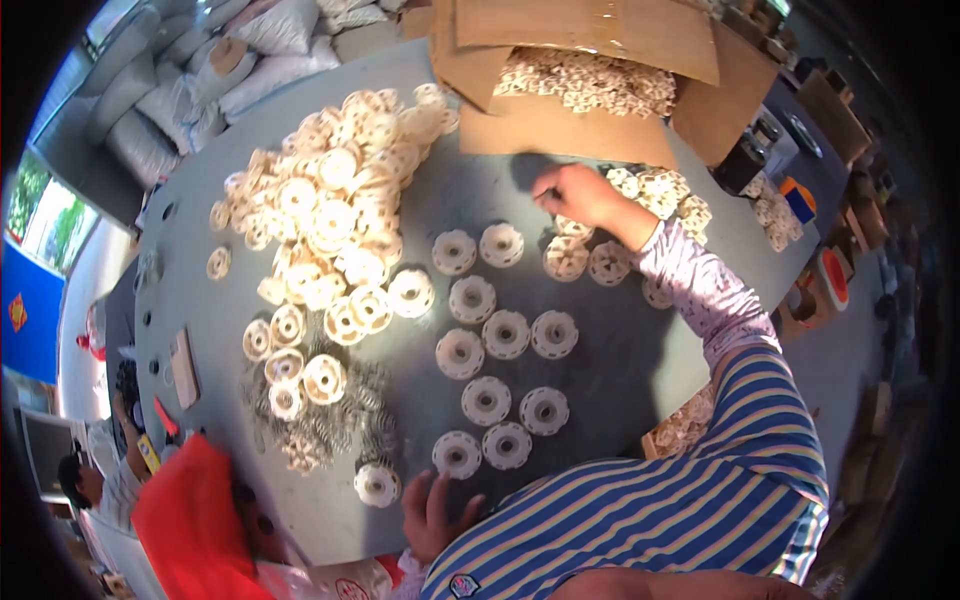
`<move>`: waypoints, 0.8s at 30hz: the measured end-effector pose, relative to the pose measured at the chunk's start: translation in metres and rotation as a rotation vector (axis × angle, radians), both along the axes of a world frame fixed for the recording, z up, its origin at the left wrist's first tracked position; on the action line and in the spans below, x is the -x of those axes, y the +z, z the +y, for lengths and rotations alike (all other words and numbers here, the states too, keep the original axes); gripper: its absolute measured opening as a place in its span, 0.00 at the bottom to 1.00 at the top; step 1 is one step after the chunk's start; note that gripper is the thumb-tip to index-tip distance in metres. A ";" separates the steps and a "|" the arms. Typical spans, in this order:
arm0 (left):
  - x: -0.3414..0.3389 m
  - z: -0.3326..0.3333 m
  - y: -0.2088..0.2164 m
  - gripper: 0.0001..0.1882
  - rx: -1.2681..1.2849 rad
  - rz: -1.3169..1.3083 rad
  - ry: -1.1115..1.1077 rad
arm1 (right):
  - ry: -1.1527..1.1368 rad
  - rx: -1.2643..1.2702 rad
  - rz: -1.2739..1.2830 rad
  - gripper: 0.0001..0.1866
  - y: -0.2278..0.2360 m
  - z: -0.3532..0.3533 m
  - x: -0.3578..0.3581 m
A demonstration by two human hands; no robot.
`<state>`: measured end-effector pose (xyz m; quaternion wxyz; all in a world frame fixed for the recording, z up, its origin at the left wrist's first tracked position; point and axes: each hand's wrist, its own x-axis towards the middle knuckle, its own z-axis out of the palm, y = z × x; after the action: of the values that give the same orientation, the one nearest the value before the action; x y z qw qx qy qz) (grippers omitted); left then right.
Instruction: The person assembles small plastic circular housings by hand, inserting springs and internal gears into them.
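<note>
The fingers (545,186) of the right hand (578,194) are bunched together over the far part of the table (612,395), and I cannot tell whether anything small is pinched between them; those of the left hand (432,522) are spread apart with nothing visible in them, tips just beside the nearest notched white wheels (506,333). These wheels lie flat in loose, uneven rows between the two hands, probably face up and slightly spaced so that each centre can be reached. To the right, under the right forearm, wheels with cross-shaped inserts (566,258) sit close together, perhaps grouped apart because they differ from the plain ones. Beyond them is a heap of small white pieces (655,188), likely put there for the right hand's short reach. Left of the rows, dark grey coil springs (350,405) lie under and beside a few cream rings (285,365), below a large pile of cream rings. Farther out, an open cardboard box (560,132) stands on the far edge, its flaps folded out, seemingly to keep its contents accessible.
</note>
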<state>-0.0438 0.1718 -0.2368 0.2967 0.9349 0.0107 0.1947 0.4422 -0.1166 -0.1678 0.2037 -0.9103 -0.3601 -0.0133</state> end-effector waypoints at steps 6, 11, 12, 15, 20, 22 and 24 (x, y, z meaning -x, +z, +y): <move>0.013 0.006 -0.010 0.26 -0.084 0.026 0.038 | -0.660 -0.247 -0.026 0.26 -0.027 -0.200 -0.152; 0.022 0.012 -0.016 0.24 -0.163 0.160 0.092 | -0.908 -0.220 -0.169 0.47 -0.077 -0.297 -0.245; 0.011 0.019 -0.033 0.24 -0.129 0.139 0.077 | -0.777 0.131 -0.126 0.52 -0.061 -0.345 -0.269; 0.009 0.014 -0.035 0.25 -0.140 0.114 0.154 | -0.820 -0.268 -0.229 0.49 -0.068 -0.357 -0.326; -0.003 0.006 -0.023 0.26 -0.229 0.161 0.262 | -0.622 -0.660 -0.026 0.57 -0.090 -0.291 -0.376; -0.010 0.013 -0.034 0.27 -0.200 0.152 0.251 | -0.563 -0.539 -0.094 0.47 -0.060 -0.293 -0.387; -0.024 0.019 -0.046 0.27 -0.161 0.148 0.208 | -0.522 0.023 -0.520 0.37 -0.036 -0.295 -0.377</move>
<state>-0.0200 0.1906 -0.2828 0.1973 0.9613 0.1139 0.1553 0.8189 -0.4116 -0.2043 0.0850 -0.9400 -0.1554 -0.2917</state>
